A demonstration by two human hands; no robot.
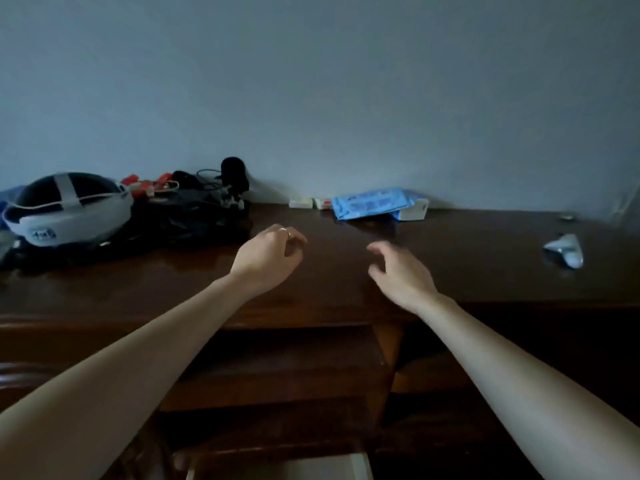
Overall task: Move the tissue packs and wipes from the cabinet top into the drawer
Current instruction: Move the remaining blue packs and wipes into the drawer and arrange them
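Right now both hands hover over the dark wooden tabletop (pixel 485 258) and hold nothing. The left hand (pixel 268 256) has its fingers loosely curled, with a ring on one finger. The right hand (pixel 400 271) has its fingers spread and a little bent, like it is getting ready to grab.

The blue wipes pack (pixel 372 203) lies at about 12 o'clock from the right hand, way back by the wall. It leans on a small white box (pixel 414 212), maybe a tissue box, so one end is tipped up. Just at 9 o'clock from the wipes are two small white packs (pixel 310 203), one with a red bit; I cannot tell for sure if they are tissues. They all sit pushed against the wall, so the person has to stretch far to reach them.

Down at 6 o'clock, under the front edge, the wooden drawer (pixel 277 368) looks pulled out. It is dark inside, and I cannot see if anything is in it. It is open so things can drop straight in.

At 9 o'clock sits a white and black headset (pixel 65 209), next to a messy pile of black cables and gear (pixel 194 209). At 3 o'clock lies a small white controller-like thing (pixel 566 249).

I think the job is just starting, and the next step is reaching for the wipes.
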